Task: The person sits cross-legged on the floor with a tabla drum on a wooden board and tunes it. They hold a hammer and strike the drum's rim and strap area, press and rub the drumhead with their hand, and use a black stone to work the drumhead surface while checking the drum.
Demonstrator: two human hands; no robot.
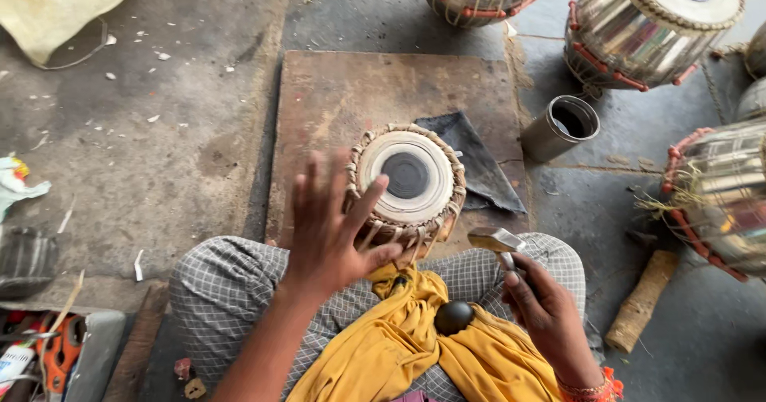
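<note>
A small wooden drum (408, 180) with a white skin and a black centre spot stands tilted between my knees, laced with straps around its rim. My left hand (331, 226) is spread open over the drum's left side, fingers apart, the thumb near the skin's edge. My right hand (542, 310) grips a small metal hammer (496, 241), its head raised just right of the drum. A yellow cloth (399, 338) lies in my lap with a dark round stone (453, 317) on it.
The drum rests on a brown slab (335, 99) with a dark cloth (479, 159). A steel cup (561, 127) stands to the right. Shiny metal drums (650, 19) ring the far and right sides. A wooden block (638, 302) lies at right; tools sit at bottom left.
</note>
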